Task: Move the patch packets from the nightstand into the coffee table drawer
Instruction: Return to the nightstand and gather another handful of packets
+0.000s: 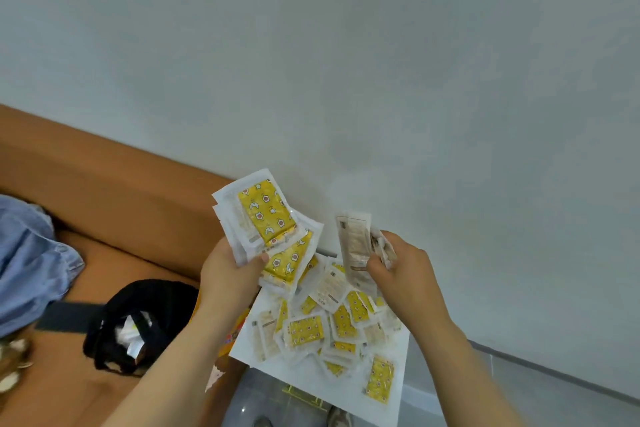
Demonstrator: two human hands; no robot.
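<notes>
The grip of the left hand [229,274] holds a stack of yellow star-and-moon patch packets [265,215]. The right hand [404,270] pinches pale packets [353,241]; their print is too blurred to read.

Both bare forearms reach up from below. The left grip [230,276] curls round a stack of white-and-yellow plastic patch packets [265,215], thumb on top. The right grip [403,270] pinches a few pale beige packets [353,241].

Bedroom: brown bed [121,191], white nightstand [349,392]
</notes>
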